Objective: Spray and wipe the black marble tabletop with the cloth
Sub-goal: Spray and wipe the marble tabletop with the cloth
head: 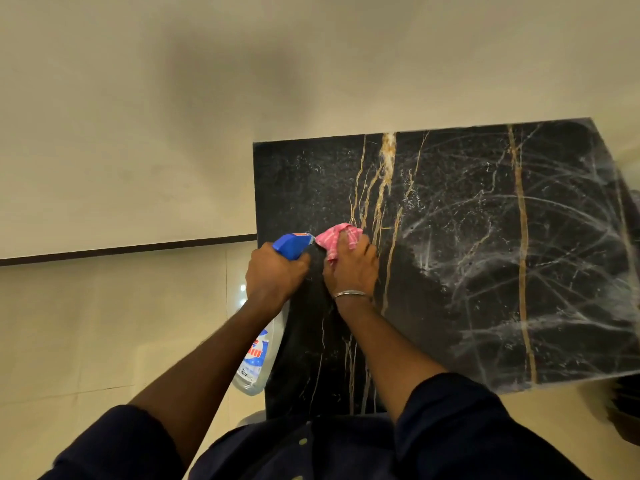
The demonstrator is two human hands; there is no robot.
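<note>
Spraying step, mid-frame: left hand (277, 271) clamped round bottle (258, 355), nozzle at cloth (337, 237) bunched under gripping right hand (353, 268); next, wipe tabletop (485, 254) rightward

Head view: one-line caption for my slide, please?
Left hand grips the spray bottle while right hand holds the pink cloth on the black marble tabletop.

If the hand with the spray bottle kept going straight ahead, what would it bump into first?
Probably the pink cloth, which the right hand holds on the black tabletop. The left hand grips the spray bottle with its nozzle aimed at the cloth, nearly touching it, though depth is hard to judge.
</note>
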